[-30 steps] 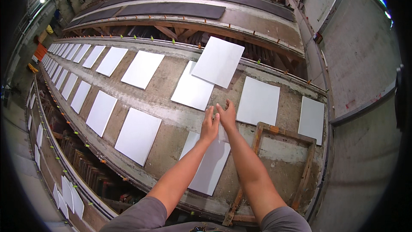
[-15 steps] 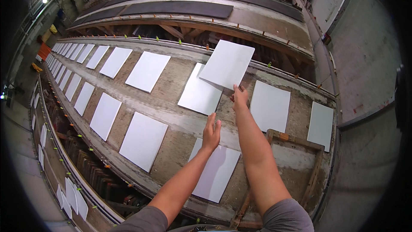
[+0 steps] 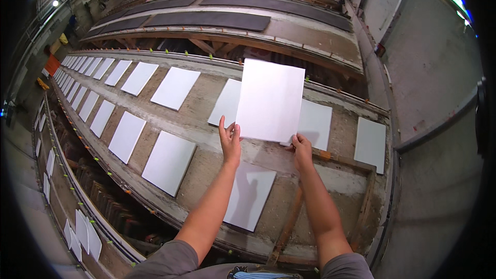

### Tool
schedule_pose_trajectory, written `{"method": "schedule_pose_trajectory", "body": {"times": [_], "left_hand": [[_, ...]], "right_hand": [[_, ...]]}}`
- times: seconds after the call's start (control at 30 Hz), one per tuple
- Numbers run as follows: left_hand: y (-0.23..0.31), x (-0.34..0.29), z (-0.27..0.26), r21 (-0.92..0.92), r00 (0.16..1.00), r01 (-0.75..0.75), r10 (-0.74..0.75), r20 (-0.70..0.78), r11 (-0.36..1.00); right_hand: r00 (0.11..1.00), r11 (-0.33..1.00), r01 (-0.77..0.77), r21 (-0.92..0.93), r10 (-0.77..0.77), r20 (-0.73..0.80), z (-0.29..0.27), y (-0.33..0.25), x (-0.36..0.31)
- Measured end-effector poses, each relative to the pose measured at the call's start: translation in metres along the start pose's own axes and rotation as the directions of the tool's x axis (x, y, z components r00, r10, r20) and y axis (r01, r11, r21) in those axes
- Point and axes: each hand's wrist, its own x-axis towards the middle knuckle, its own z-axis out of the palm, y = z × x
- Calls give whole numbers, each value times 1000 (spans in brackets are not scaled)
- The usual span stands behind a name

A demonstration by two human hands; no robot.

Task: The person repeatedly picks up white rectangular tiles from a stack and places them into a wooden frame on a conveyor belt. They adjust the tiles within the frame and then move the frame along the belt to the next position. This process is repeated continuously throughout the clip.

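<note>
A white rectangular sheet (image 3: 271, 101) is raised above the long table, with its near edge toward me. My right hand (image 3: 302, 150) pinches it at the lower right corner, thumb on top. Beside the lower left corner is my left hand (image 3: 230, 142), its fingers apart and its thumb close to the sheet's edge; whether it touches is hard to make out. Partly hidden behind the raised sheet lie a white sheet (image 3: 223, 106) on the left and another white sheet (image 3: 316, 121) on the right. Below my hands a white sheet (image 3: 250, 196) lies flat, with a hand's shadow on it.
Two rows of white sheets (image 3: 175, 88) run along the long table (image 3: 206, 160) to the far left. A wooden frame (image 3: 369, 201) rests at the near right, close to a white sheet (image 3: 370, 144). Grey wall panels (image 3: 429, 72) stand right. Dark strips (image 3: 206, 19) cover the table beyond.
The raised sheet has come nearer me and turned straighter. My right hand has moved down with it, while my left hand has moved left and up to the sheet's lower left corner.
</note>
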Motion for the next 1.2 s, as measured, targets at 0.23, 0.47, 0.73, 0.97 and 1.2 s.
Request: {"method": "schedule_pose_trajectory", "body": {"times": [0.23, 0.47, 0.73, 0.97, 1.2], "left_hand": [[-22, -103, 40, 57, 944, -134, 110, 311, 989], [-55, -240, 73, 360, 886, -160, -28, 464, 919], [-129, -308, 41, 712, 765, -628, 84, 638, 314], [-146, -339, 29, 809, 808, -584, -49, 587, 62], [-154, -345, 27, 818, 816, -574, -91, 571, -20]], "right_hand": [[968, 956, 224, -188, -240, -67, -122, -57, -96], [884, 872, 117, -475, -309, -351, -194, -86, -190], [877, 847, 7, -531, -260, -404, -270, 32, -254], [869, 659, -253, -708, -167, -466, -278, 68, -273], [882, 640, -251, -726, -159, -444, -285, 83, -277]]}}
